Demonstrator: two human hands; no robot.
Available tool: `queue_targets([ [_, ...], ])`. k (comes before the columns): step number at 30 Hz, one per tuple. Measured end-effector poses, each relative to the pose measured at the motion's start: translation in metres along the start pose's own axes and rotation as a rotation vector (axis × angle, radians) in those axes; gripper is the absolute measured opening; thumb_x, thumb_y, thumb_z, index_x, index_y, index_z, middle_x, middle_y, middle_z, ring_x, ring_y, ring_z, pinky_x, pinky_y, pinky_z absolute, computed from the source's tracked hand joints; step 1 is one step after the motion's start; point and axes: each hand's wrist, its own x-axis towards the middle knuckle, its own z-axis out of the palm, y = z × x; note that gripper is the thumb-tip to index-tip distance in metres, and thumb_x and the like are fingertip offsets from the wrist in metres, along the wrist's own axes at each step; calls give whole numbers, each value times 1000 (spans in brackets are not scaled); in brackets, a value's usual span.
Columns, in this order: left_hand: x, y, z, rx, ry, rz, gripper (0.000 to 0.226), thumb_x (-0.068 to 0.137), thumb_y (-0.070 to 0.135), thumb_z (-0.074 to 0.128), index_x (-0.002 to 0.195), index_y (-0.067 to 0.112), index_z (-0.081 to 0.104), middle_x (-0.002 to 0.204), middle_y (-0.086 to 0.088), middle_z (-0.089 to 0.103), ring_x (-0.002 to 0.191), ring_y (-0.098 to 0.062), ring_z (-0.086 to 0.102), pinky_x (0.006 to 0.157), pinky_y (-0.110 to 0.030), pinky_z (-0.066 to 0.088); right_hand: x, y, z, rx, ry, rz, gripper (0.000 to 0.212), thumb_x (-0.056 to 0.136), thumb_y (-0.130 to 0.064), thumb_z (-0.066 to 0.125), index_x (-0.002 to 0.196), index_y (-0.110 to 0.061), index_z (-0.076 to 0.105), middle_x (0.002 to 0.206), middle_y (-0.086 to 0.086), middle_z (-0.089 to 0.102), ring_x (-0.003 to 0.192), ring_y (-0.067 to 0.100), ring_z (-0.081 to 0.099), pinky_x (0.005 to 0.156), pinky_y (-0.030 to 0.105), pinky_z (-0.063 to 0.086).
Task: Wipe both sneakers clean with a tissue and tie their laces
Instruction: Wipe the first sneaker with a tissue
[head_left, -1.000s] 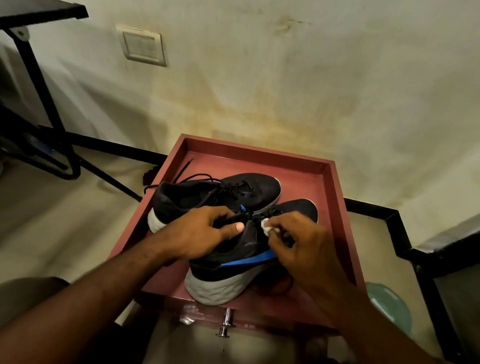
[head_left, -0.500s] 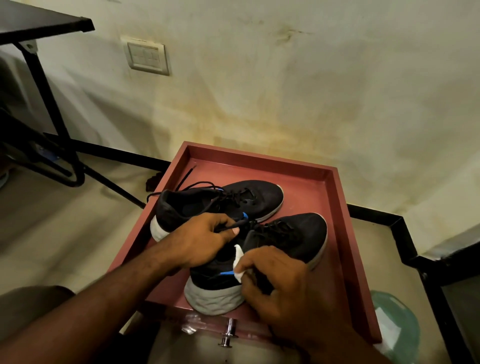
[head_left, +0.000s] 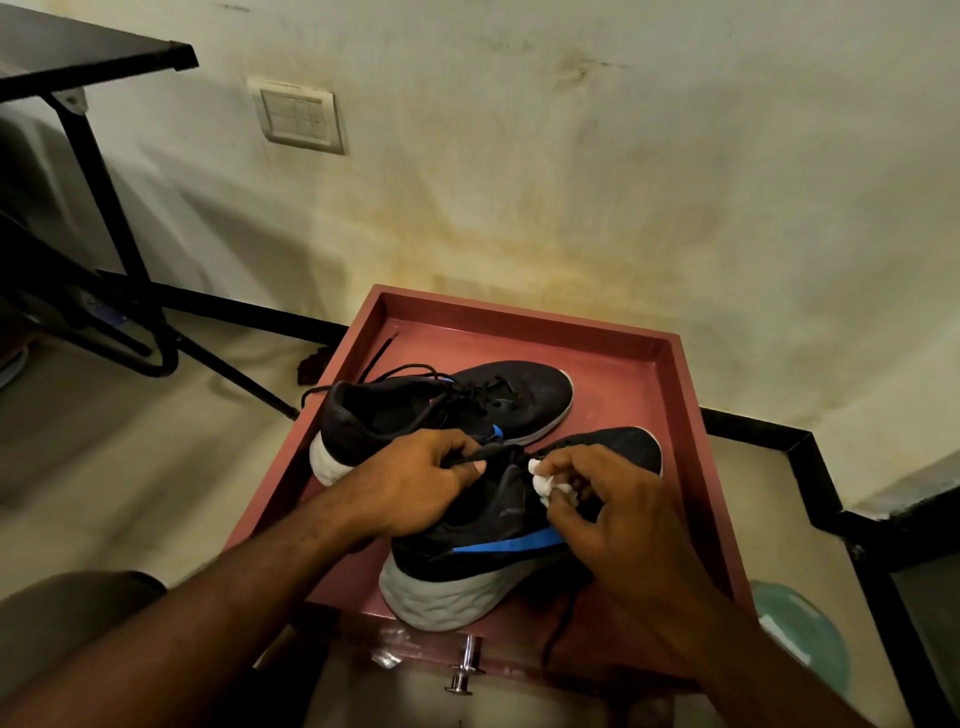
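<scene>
Left hand (head_left: 410, 488) pinches a black lace (head_left: 480, 454); right hand (head_left: 613, 512) grips crumpled white tissue (head_left: 545, 480) on the mesh sneaker (head_left: 519, 540).

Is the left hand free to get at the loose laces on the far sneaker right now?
Probably not without letting go. The left hand pinches a lace of the near sneaker. The far sneaker lies just beyond it in the red tray, laces uncovered, so only the grip holds it back.

Dim, warm yellowish light, soft shadows at left, wide-angle bending at edges, slight overall blur.
</scene>
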Motion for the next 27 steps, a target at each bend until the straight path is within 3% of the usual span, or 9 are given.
queue_targets([
  [2,-1,0,1,-8,-9,-7,14,102,36,58,97,32,70,81,9,70,68,0,65,64,-21,48,-4,-8,-4,104,7,17,33,88,-8,73,114,-28,70,96,-13,70,92,12,70,74,28,60],
  [5,-1,1,-1,3,-12,-16,14,102,35,58,97,30,70,86,4,73,76,-8,69,71,-31,57,-10,-16,-6,159,82,13,39,89,-2,70,120,-27,70,102,-14,67,97,14,70,75,27,60],
  [10,1,3,-3,-20,32,-67,19,101,35,59,93,26,73,89,-2,76,81,-18,73,76,-38,59,-1,-8,-11,167,213,37,25,89,-1,69,99,-23,76,104,-10,66,95,11,71,74,32,62],
  [14,4,-1,-2,-37,93,-97,21,101,35,59,93,26,76,82,8,74,71,-4,67,62,-18,47,-8,-20,-5,181,79,-158,19,91,-3,73,104,-16,79,106,-9,71,99,13,72,78,30,59],
  [17,5,0,-1,-36,92,-101,21,102,35,59,94,26,76,83,8,75,72,-4,68,63,-18,47,-19,-22,14,36,-40,-331,26,89,0,74,112,-11,78,113,-1,71,106,15,69,86,32,57],
  [20,6,1,-2,-27,92,-95,21,102,35,59,94,26,76,87,6,77,79,-7,72,69,-23,53,-10,-10,12,47,45,-201,25,87,-18,78,111,-14,79,108,-5,70,101,12,68,82,32,57],
  [22,6,-1,-2,-20,93,-91,20,102,34,59,92,26,75,80,8,74,68,2,69,61,-16,50,-9,-10,10,48,50,-184,23,88,-28,79,107,-16,80,107,-7,71,100,9,68,81,30,57],
  [25,4,-2,0,-3,88,-86,19,102,34,59,92,27,74,78,8,73,65,1,67,59,-15,46,-17,-14,16,27,-37,-291,12,92,-22,75,101,-17,80,106,-9,73,100,7,68,83,28,56],
  [27,5,-2,0,-1,87,-91,19,101,34,59,93,27,74,82,7,75,72,-4,69,63,-18,47,-12,-8,12,38,-1,-214,10,91,-19,75,101,-18,79,104,-12,74,100,4,69,84,31,57],
])
